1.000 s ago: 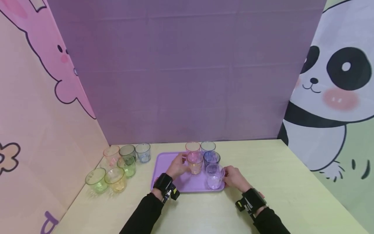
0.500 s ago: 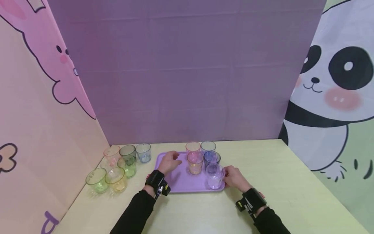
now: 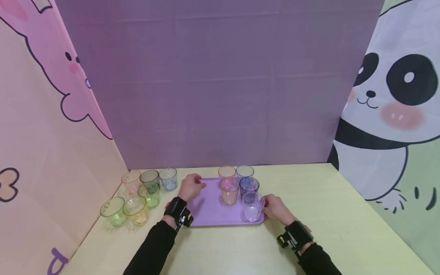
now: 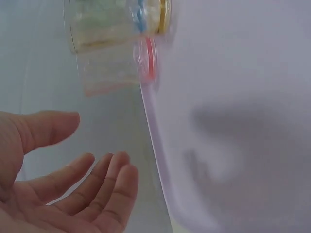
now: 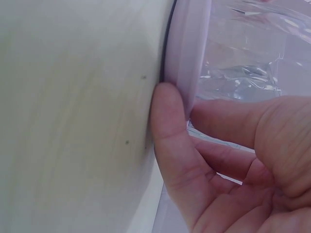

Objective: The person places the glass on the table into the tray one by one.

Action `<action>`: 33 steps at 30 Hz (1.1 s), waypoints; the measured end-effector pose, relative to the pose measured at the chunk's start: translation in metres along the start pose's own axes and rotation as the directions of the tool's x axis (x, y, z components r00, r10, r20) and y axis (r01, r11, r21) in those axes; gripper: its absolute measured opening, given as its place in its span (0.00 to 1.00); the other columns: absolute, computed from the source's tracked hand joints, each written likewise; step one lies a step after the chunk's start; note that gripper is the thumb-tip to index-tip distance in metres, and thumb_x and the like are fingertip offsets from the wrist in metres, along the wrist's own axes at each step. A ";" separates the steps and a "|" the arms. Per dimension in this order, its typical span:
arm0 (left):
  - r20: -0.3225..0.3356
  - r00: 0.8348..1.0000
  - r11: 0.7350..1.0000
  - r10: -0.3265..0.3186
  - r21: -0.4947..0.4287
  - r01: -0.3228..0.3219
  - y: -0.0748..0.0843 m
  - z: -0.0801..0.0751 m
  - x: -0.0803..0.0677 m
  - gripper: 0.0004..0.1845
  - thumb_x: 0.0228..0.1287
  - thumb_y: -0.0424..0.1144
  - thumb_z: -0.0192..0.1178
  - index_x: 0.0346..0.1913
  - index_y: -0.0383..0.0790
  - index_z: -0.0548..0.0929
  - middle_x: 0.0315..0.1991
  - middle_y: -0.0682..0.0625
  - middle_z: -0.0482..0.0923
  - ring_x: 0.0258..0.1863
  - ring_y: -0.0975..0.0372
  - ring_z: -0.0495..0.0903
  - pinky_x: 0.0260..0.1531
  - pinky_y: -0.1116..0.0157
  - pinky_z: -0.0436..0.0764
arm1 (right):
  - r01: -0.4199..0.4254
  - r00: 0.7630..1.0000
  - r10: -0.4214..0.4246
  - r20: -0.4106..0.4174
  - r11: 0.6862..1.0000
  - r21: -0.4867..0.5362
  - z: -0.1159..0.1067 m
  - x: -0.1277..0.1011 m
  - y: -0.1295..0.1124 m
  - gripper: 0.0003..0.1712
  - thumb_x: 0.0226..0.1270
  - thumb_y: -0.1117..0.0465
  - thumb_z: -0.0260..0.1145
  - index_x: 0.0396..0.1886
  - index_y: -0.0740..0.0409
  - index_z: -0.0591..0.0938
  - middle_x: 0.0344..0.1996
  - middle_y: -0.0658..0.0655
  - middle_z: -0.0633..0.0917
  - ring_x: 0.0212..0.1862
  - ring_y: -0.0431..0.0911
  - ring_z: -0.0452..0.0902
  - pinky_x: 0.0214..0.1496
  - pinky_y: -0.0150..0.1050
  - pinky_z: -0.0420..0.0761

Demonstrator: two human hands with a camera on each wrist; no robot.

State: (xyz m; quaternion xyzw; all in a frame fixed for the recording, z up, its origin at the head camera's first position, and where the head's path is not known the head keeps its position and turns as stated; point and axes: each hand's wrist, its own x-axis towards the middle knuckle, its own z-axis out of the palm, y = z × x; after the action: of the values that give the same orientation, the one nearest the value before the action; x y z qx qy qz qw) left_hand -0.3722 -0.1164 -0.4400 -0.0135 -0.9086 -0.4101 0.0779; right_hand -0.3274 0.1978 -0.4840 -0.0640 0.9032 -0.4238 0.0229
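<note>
Tray (image 3: 209, 208), purple, sits mid-surface (image 3: 337, 214) with five cups on right half. Right hand (image 3: 275, 209) grips tray's near right corner, thumb on rim, fingers curled beside clear cup (image 3: 252, 206). Left hand (image 3: 190, 187) over tray's far left edge, fingers relaxed and spread, holding nothing. Seven more cups (image 3: 137, 196) clustered on surface left of tray.
</note>
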 end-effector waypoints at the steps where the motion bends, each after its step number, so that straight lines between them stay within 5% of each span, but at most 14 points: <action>1: -0.017 1.000 1.000 0.003 0.007 -0.003 -0.001 -0.002 0.001 0.20 0.59 0.35 0.66 0.52 0.28 0.80 0.44 0.36 0.83 0.41 0.49 0.83 0.44 0.54 0.82 | -0.002 1.000 0.002 0.000 1.000 0.000 0.000 0.000 0.000 0.09 0.53 0.78 0.62 0.35 0.68 0.83 0.24 0.58 0.84 0.21 0.45 0.80 0.24 0.37 0.84; 10: -0.175 0.984 0.999 0.017 0.044 -0.009 -0.009 -0.029 0.013 0.21 0.56 0.34 0.65 0.51 0.24 0.80 0.44 0.31 0.82 0.45 0.42 0.81 0.47 0.49 0.80 | -0.014 1.000 0.014 0.005 1.000 0.000 0.003 0.001 0.004 0.08 0.54 0.77 0.63 0.34 0.66 0.83 0.24 0.57 0.84 0.21 0.45 0.81 0.24 0.37 0.84; 18: -0.240 0.971 0.973 0.011 0.227 0.045 -0.018 -0.054 0.025 0.23 0.55 0.37 0.65 0.52 0.25 0.80 0.50 0.29 0.80 0.54 0.35 0.76 0.53 0.43 0.76 | 0.003 1.000 -0.003 0.001 1.000 -0.009 0.002 0.002 0.004 0.09 0.54 0.77 0.63 0.35 0.67 0.83 0.25 0.57 0.85 0.21 0.45 0.81 0.24 0.36 0.83; 23: -0.200 0.979 0.931 -0.033 0.350 0.103 -0.019 -0.065 0.029 0.21 0.55 0.38 0.66 0.47 0.24 0.78 0.52 0.25 0.75 0.58 0.33 0.70 0.59 0.39 0.70 | -0.001 1.000 0.001 0.003 1.000 -0.011 0.001 0.002 0.004 0.09 0.55 0.77 0.63 0.35 0.68 0.83 0.25 0.57 0.85 0.21 0.44 0.80 0.24 0.36 0.83; 33: -0.162 0.983 0.905 -0.087 0.400 0.146 -0.039 -0.062 0.040 0.24 0.57 0.35 0.61 0.53 0.22 0.74 0.58 0.24 0.70 0.63 0.34 0.65 0.65 0.40 0.64 | -0.007 1.000 0.007 0.004 1.000 0.005 0.001 0.003 0.003 0.10 0.54 0.77 0.63 0.37 0.68 0.83 0.25 0.58 0.85 0.21 0.44 0.80 0.24 0.36 0.84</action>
State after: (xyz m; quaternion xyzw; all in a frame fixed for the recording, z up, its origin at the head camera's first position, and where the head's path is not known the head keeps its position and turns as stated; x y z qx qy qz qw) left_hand -0.4068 -0.1904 -0.4221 0.0865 -0.9658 -0.2139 0.1180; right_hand -0.3305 0.1984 -0.4871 -0.0616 0.9023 -0.4259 0.0265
